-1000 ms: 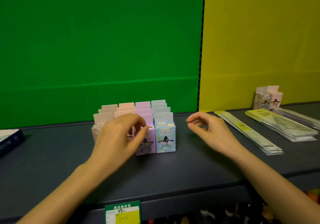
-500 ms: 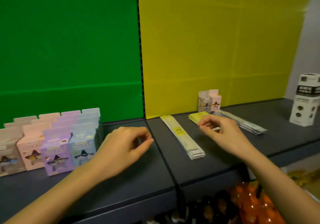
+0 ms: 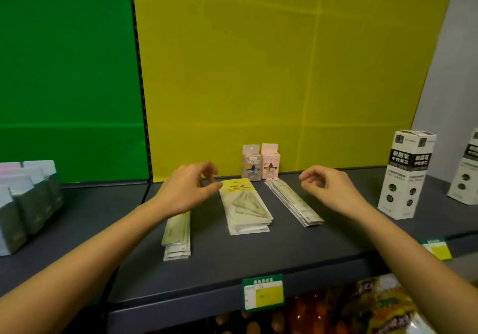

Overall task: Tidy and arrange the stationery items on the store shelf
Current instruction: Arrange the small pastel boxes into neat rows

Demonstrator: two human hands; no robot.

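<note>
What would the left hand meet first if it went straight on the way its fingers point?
Probably the yellow-topped packet stack, just ahead of the left hand; its thumb tip sits by the stack's far corner. Height above it is unclear.

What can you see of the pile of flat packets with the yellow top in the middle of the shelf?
The pile of packets is a loose stack of flat, clear plastic sleeves, fanned at the near end. The top one has a yellow header card and shows pale triangular rulers inside. It lies flat on the dark shelf, running front to back. The left hand hovers at its far left corner; contact is unclear.
</note>
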